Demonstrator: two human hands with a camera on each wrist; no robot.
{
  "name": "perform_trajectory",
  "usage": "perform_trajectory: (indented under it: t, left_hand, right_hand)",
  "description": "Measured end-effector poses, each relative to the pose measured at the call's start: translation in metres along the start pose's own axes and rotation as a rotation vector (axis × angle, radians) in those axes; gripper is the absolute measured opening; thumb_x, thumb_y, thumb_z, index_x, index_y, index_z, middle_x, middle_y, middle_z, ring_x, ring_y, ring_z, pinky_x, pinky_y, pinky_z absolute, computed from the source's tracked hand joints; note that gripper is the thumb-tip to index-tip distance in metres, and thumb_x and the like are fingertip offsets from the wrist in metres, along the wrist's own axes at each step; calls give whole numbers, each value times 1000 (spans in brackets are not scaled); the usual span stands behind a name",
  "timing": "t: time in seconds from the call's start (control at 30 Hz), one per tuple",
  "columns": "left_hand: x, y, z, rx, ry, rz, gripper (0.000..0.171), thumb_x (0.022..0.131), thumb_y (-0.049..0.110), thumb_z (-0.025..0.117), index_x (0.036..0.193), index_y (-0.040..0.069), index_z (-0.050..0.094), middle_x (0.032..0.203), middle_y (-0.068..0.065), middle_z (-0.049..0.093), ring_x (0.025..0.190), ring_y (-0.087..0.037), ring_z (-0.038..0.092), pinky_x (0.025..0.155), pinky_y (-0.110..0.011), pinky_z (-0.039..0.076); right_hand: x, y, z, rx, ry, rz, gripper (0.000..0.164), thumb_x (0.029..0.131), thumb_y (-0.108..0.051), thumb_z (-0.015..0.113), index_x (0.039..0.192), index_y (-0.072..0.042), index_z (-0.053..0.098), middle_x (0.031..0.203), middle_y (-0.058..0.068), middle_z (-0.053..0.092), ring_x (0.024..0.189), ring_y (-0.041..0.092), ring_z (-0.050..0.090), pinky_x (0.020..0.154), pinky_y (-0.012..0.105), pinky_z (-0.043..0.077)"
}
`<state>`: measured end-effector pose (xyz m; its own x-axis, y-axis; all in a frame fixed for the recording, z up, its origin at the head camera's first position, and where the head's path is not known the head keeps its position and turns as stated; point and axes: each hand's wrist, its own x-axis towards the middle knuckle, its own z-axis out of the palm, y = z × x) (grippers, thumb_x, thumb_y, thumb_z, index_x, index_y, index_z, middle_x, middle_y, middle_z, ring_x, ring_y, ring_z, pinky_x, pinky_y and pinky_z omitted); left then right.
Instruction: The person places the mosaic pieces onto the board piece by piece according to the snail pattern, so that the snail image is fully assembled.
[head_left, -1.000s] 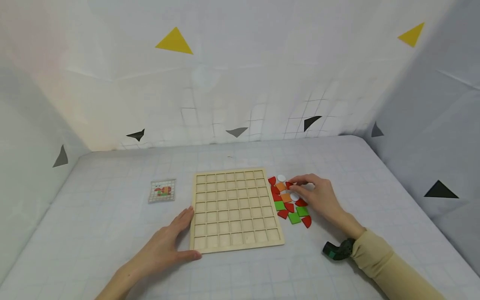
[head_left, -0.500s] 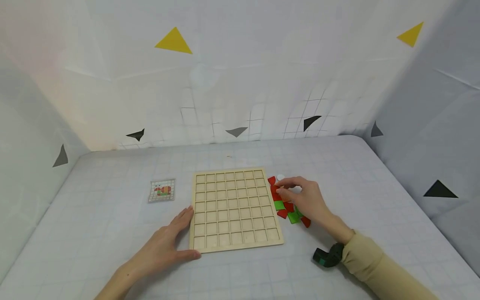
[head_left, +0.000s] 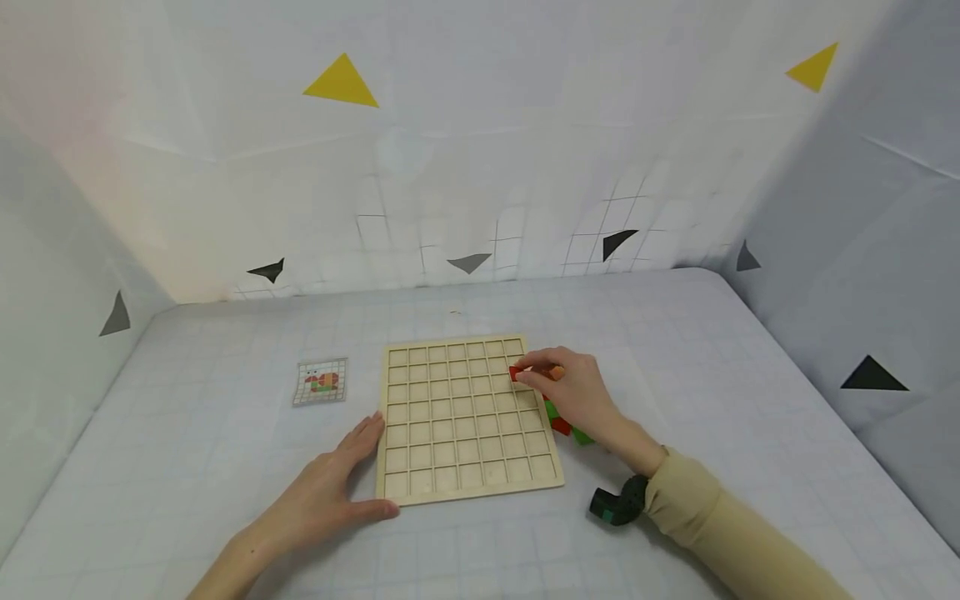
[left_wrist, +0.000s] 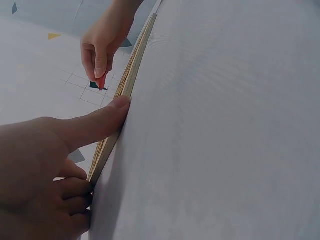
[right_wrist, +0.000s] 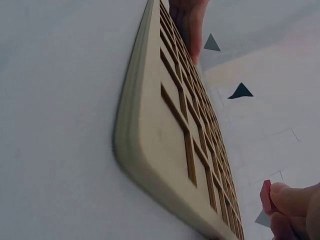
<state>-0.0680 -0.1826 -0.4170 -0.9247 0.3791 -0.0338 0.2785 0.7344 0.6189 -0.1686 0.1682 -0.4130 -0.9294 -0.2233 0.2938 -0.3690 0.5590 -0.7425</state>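
A pale wooden board [head_left: 450,417] divided into square cells lies flat on the table. My right hand [head_left: 573,392] pinches a small red tile [head_left: 516,373] between thumb and fingertips above the board's right columns; the right wrist view shows the tile [right_wrist: 266,196] held clear of the surface. My left hand [head_left: 322,479] rests against the board's lower left corner, thumb at the near edge and fingers along the left side. Loose tiles lie beside the board's right edge, partly hidden by my right hand: a red tile [head_left: 561,426] and a green tile [head_left: 582,437] show.
A small picture card [head_left: 320,382] with a red, orange and green figure on a grid lies left of the board. White sheeting [head_left: 420,167] with coloured triangles rises behind the table. A black device [head_left: 618,503] sits on my right wrist.
My right hand has moved left from the loose tiles to above the board, carrying a red tile. My left hand has stayed at the board's corner.
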Motion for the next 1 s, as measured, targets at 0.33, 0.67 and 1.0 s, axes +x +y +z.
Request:
perform_trajectory:
  t: [0.33,0.67,1.0]
  left_hand:
    - [0,-1,1,-10,-12,-8,109,73,58,81,157,8,31,164,-9,28,151,-31,26,113,-63,32]
    - [1,0,1,-4,-7,0,109,73,57,81,157,7,32,164,-8,28,151,-31,27,113,-61,33]
    - [0,1,-1,-10,-20,-12,109,73,58,81,157,7,32,164,-9,27,151,-32,26,112,-64,32]
  right_hand:
    - [1,-3,17,-9,-29,14,14,87,-21,79,101,-19,78,93,-5,72,76,14,53,65,26,43]
    - [2,7,27,-118,9,-117,15,86,-17,79,100,-14,77,80,-7,66,70,12,47,61,25,40]
    - [1,13,32,-173,44,-256,20,83,-12,81,103,-10,77,88,-2,73,73,9,53,65,26,44]
